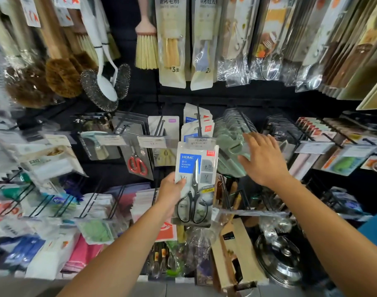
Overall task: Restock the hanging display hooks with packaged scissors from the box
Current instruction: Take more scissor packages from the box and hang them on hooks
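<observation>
I am looking at a black rack (pixel 140 88) crowded with hanging goods. Along the top hang brown scrubbers (pixel 63 77), a straw brush (pixel 146 50) and tall pale packs. One brush pack (pixel 172 41) reads "烧烤毛刷" and "3支". The silicone pack (pixel 204 41) beside it begins "烧烤硅胶" and shows a "2". At the lower right lies a steel lid (pixel 279 258).

The right hand (pixel 263 159) is spread flat, grip wide and holding nothing, in front of the green packs (pixel 229 138) just right of centre. The left hand (pixel 172 188) has its grip closed on the left edge of the scissors pack (pixel 206 168), thumb across the front. It holds the pack upright at the middle of the rack.

That pack's top edge meets the price tag (pixel 201 142) at the tip of the hook (pixel 198 123). I cannot tell whether it is threaded on. Matching packs (pixel 190 120) hang behind it on the same hook, with red scissors (pixel 137 165) on the hook to the left.

The held pack shows black-handled scissors under clear plastic. Its blue label says "HOME", with small "SCISSORS" beneath. A red corner badge and a yellow strip carry print too small for me to read.
</observation>
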Action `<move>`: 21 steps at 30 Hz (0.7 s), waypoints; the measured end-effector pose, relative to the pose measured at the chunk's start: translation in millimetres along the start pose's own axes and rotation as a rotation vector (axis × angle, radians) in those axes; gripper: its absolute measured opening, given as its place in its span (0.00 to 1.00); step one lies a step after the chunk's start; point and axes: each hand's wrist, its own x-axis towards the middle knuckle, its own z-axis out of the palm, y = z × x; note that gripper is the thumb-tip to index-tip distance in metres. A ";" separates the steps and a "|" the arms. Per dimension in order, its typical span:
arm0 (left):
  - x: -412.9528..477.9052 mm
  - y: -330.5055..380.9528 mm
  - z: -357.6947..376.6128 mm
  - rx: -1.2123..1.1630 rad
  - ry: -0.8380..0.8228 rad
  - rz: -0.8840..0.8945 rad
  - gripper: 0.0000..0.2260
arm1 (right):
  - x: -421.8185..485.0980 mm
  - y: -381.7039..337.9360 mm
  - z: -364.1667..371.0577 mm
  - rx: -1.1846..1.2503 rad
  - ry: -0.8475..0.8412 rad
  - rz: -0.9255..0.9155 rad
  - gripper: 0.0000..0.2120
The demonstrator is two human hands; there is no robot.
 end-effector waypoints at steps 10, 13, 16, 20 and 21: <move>-0.9 4.2 -2.6 -0.015 0.031 0.060 0.13 | 1.8 3.5 6.9 0.030 0.003 0.004 0.30; 4.0 4.3 2.5 0.012 0.026 0.058 0.12 | 1.6 4.8 6.7 0.041 0.002 0.008 0.31; 8.8 0.6 7.6 -0.002 0.044 0.052 0.12 | 2.2 6.0 6.2 0.053 -0.001 0.007 0.31; 17.1 0.5 10.2 -0.022 0.084 0.041 0.11 | 2.8 5.9 6.5 0.056 -0.001 0.008 0.31; 20.1 1.3 10.6 -0.024 0.087 0.036 0.10 | 2.8 5.8 6.6 0.056 0.000 0.007 0.31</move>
